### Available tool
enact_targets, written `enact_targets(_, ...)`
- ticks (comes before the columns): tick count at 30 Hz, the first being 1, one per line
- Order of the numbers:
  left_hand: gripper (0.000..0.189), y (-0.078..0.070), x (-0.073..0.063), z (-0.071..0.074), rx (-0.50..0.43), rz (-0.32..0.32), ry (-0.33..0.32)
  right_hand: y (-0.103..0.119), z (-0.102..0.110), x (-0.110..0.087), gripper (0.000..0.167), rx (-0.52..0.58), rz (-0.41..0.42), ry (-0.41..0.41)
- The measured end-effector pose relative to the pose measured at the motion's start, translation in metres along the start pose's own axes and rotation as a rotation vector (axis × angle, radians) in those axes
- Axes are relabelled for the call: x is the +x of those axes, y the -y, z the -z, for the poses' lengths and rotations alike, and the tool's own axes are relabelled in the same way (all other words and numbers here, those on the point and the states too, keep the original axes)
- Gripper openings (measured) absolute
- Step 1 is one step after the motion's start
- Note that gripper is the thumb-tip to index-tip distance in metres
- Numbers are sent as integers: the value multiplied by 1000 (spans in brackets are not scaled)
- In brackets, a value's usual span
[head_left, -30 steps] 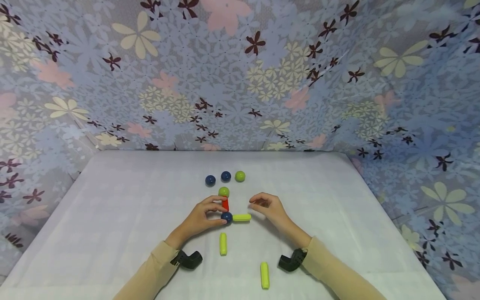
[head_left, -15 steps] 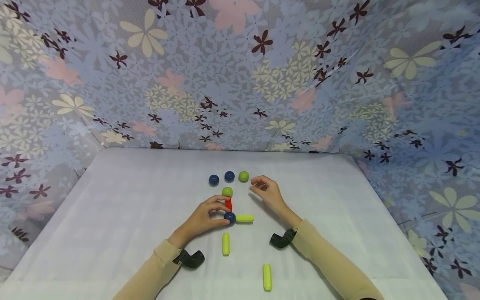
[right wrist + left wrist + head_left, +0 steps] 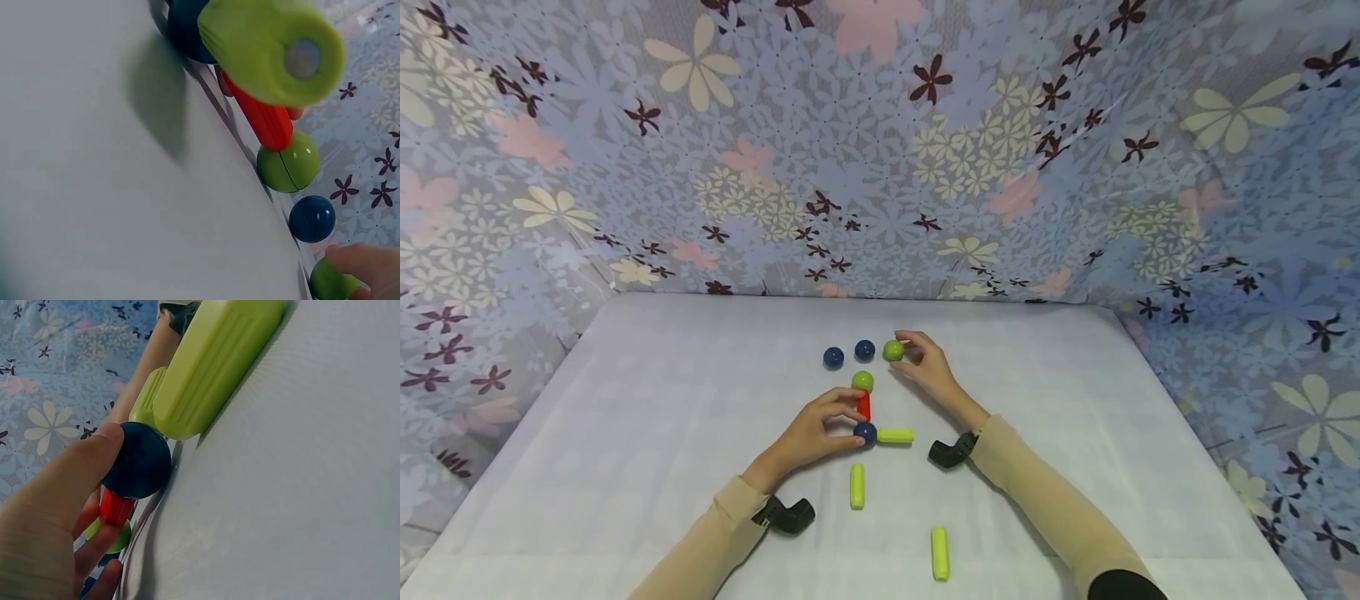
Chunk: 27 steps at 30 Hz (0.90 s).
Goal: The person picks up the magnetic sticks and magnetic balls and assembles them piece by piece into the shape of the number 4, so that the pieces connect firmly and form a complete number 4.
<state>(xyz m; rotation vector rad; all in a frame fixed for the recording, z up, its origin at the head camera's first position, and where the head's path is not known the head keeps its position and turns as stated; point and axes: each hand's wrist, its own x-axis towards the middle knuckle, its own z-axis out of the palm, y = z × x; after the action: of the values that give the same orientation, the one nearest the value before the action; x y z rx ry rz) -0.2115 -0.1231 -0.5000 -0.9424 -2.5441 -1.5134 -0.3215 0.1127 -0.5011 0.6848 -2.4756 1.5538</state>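
A joined piece has a dark blue ball (image 3: 865, 433), a red rod (image 3: 864, 406) leading from it to a green ball (image 3: 862, 382), and a yellow-green rod (image 3: 895, 436) out to the right. My left hand (image 3: 815, 432) holds this piece, thumb on the blue ball (image 3: 136, 460) and fingers along the red rod (image 3: 116, 507). Farther back, my right hand (image 3: 931, 367) pinches a loose green ball (image 3: 892, 351) between thumb and finger. In the right wrist view that green ball (image 3: 331, 280) is partly covered by fingers. A grey disc shows in the yellow-green rod's free end (image 3: 302, 59).
Two dark blue balls, one left (image 3: 833, 358) and one right (image 3: 865, 350), lie left of my right hand. Two loose yellow-green rods lie nearer, one at centre (image 3: 857, 486) and one to the right (image 3: 940, 552). White cloth (image 3: 662, 400) covers the table; a flowered curtain (image 3: 820, 167) hangs behind.
My right hand has moved away from beside the yellow-green rod, back and slightly left to the loose green ball, and now pinches it. The left hand keeps its hold on the joined piece.
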Motion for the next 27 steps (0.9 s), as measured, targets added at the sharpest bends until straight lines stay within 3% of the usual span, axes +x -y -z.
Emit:
enact_targets(13, 25, -2, 0, -1, 6, -15, -2, -4, -2, 4, 40, -73, -51, 19)
enact_targets(27, 25, -1, 0, -2, 10, -17, -23, 10, 8, -23, 43, -24, -122, 41)
